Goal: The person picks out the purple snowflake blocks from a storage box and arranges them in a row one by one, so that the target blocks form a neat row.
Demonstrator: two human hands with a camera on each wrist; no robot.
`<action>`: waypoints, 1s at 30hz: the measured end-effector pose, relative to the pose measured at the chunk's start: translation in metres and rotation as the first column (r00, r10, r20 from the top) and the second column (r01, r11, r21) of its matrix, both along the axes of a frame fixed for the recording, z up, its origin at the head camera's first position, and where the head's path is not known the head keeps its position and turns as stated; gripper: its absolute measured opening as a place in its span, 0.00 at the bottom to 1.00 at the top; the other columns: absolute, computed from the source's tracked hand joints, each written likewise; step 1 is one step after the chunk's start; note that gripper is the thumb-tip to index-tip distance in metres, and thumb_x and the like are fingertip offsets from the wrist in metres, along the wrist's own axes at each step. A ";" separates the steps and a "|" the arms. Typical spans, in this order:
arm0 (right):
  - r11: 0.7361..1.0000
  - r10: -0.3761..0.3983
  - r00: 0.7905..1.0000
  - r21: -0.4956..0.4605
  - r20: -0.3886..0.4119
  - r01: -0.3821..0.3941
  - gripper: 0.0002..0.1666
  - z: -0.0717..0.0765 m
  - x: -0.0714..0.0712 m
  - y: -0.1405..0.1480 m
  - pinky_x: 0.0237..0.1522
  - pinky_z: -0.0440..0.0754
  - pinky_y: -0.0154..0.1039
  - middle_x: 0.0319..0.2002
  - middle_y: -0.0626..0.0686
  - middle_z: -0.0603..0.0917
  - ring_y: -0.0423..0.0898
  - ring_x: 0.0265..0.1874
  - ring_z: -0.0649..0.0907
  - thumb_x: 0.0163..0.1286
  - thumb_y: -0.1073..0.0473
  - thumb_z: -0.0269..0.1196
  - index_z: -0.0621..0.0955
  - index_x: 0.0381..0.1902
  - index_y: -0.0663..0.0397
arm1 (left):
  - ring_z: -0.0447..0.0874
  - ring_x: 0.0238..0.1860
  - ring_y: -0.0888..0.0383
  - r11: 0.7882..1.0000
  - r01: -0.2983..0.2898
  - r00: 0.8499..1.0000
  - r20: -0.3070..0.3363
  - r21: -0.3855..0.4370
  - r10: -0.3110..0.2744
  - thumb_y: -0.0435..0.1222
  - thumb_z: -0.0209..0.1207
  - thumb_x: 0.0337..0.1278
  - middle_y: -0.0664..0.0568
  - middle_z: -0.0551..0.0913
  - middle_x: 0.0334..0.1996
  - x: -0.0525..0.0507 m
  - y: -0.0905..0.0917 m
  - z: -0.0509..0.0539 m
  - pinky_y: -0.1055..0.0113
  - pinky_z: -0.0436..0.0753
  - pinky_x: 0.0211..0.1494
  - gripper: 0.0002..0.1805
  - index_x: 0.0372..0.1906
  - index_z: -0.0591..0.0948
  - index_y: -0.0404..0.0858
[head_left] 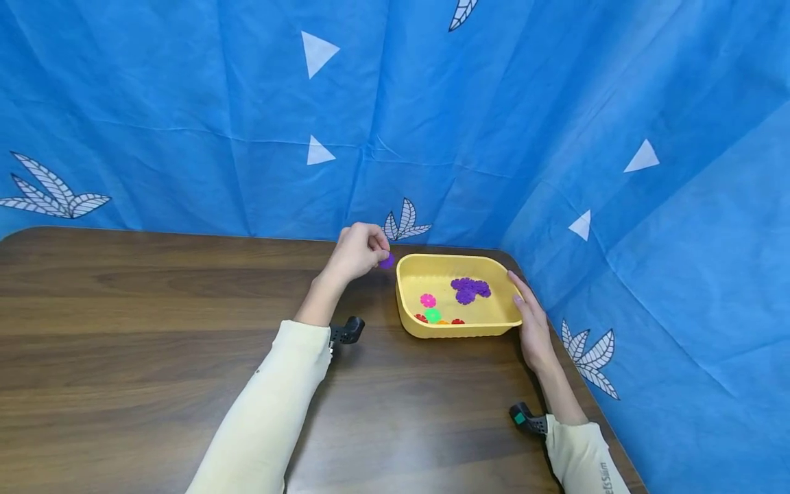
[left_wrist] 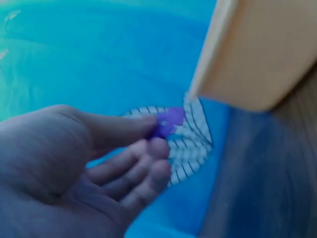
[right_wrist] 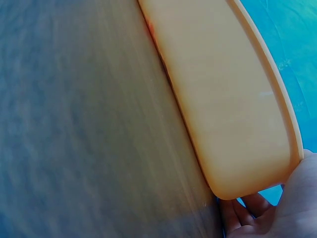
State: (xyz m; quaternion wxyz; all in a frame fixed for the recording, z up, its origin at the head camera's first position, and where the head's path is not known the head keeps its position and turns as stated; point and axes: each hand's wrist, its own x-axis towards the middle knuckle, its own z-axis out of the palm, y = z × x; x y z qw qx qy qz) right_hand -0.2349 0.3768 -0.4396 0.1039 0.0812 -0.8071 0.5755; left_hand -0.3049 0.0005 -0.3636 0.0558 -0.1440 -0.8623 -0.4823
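My left hand (head_left: 359,252) pinches a purple snowflake disc (head_left: 387,261) between thumb and fingertips, just outside the left end of a yellow plastic basket (head_left: 410,329). In the left wrist view the disc (left_wrist: 171,118) is blurred and partly covered by the fingers. My right hand (head_left: 532,322) holds the basket's right end, its thumb at the rim and its fingers along the outer wall. Inside the basket lies a cluster of purple discs (head_left: 470,289). Nearer its front left are a pink disc (head_left: 428,300), a green disc (head_left: 433,315) and red discs (head_left: 457,321).
The basket stands on a brown wooden table (head_left: 154,343), near its far right corner. A blue curtain (head_left: 259,89) with white triangles and leaf prints hangs behind the table and along its right side.
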 end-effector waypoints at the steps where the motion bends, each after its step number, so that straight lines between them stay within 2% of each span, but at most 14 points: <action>1: 1.000 -0.003 1.000 -0.001 0.002 0.003 0.30 0.000 0.000 0.000 0.69 0.60 0.18 0.84 0.55 0.58 0.54 0.82 0.55 0.89 0.52 0.42 0.62 0.83 0.49 | 0.84 0.23 0.57 1.000 0.000 0.999 0.036 -0.018 0.001 0.27 0.70 0.62 0.48 0.87 0.25 -0.001 -0.003 -0.003 0.67 0.83 0.30 0.04 0.32 0.87 0.35; 3: 1.000 -0.010 1.000 0.003 0.004 0.010 0.30 -0.001 0.001 0.000 0.69 0.60 0.18 0.84 0.54 0.58 0.54 0.82 0.56 0.89 0.51 0.42 0.62 0.83 0.49 | 0.82 0.21 0.58 0.998 0.006 0.993 0.116 -0.055 0.001 0.26 0.70 0.60 0.48 0.86 0.23 -0.003 -0.006 -0.010 0.69 0.82 0.28 0.04 0.31 0.86 0.34; 7: 1.000 -0.011 1.000 0.003 0.001 0.011 0.30 0.000 0.002 0.000 0.69 0.60 0.18 0.84 0.54 0.58 0.53 0.83 0.55 0.89 0.51 0.42 0.62 0.83 0.49 | 0.81 0.19 0.60 0.996 0.018 0.970 0.244 -0.091 0.005 0.26 0.71 0.58 0.49 0.84 0.19 -0.006 -0.008 -0.024 0.70 0.82 0.24 0.05 0.29 0.86 0.34; 11: 1.000 -0.006 1.000 0.007 -0.005 0.006 0.30 0.001 0.001 0.000 0.69 0.60 0.18 0.83 0.54 0.58 0.53 0.83 0.55 0.89 0.50 0.42 0.62 0.83 0.49 | 0.79 0.18 0.60 0.988 -0.001 0.957 0.286 -0.152 0.045 0.28 0.74 0.55 0.51 0.83 0.18 -0.009 -0.008 -0.034 0.70 0.80 0.24 0.07 0.28 0.86 0.36; 16: 1.000 -0.007 1.000 0.011 -0.008 0.007 0.30 0.001 0.000 -0.001 0.70 0.59 0.18 0.83 0.55 0.58 0.53 0.83 0.55 0.89 0.50 0.42 0.62 0.83 0.50 | 0.78 0.22 0.59 0.975 -0.035 0.960 0.263 -0.218 0.094 0.30 0.79 0.48 0.52 0.83 0.21 -0.008 -0.008 -0.037 0.69 0.77 0.27 0.09 0.26 0.87 0.39; 22: 1.000 0.001 1.000 0.004 -0.008 -0.001 0.30 0.000 0.000 -0.001 0.69 0.60 0.18 0.84 0.54 0.58 0.53 0.83 0.54 0.89 0.50 0.41 0.61 0.84 0.49 | 0.78 0.23 0.60 0.977 -0.029 0.963 0.256 -0.212 0.084 0.31 0.80 0.47 0.52 0.84 0.24 -0.010 -0.011 -0.040 0.71 0.77 0.27 0.10 0.27 0.86 0.39; 24: 1.000 0.003 1.000 0.003 -0.009 -0.003 0.30 0.000 0.000 0.000 0.69 0.60 0.18 0.84 0.54 0.58 0.53 0.83 0.54 0.89 0.51 0.41 0.61 0.84 0.49 | 0.80 0.24 0.59 0.979 -0.038 0.965 0.248 -0.201 0.089 0.35 0.79 0.51 0.53 0.83 0.22 -0.010 -0.010 -0.041 0.69 0.78 0.30 0.10 0.27 0.87 0.39; 26: 1.000 0.000 1.000 0.004 -0.005 0.000 0.30 0.001 0.000 0.000 0.69 0.60 0.17 0.84 0.54 0.57 0.53 0.83 0.54 0.89 0.51 0.41 0.61 0.84 0.49 | 0.82 0.30 0.55 0.979 -0.074 0.970 0.214 -0.192 0.115 0.41 0.77 0.57 0.52 0.84 0.24 -0.011 -0.009 -0.044 0.64 0.81 0.37 0.13 0.28 0.86 0.39; 30: 1.000 -0.013 1.000 0.020 0.010 0.013 0.30 0.001 0.001 -0.001 0.69 0.60 0.19 0.84 0.53 0.57 0.54 0.83 0.55 0.89 0.51 0.41 0.61 0.84 0.47 | 0.81 0.42 0.46 0.971 -0.190 0.971 0.118 -0.146 0.208 0.53 0.67 0.68 0.49 0.85 0.29 -0.009 -0.004 -0.047 0.53 0.79 0.50 0.22 0.28 0.86 0.39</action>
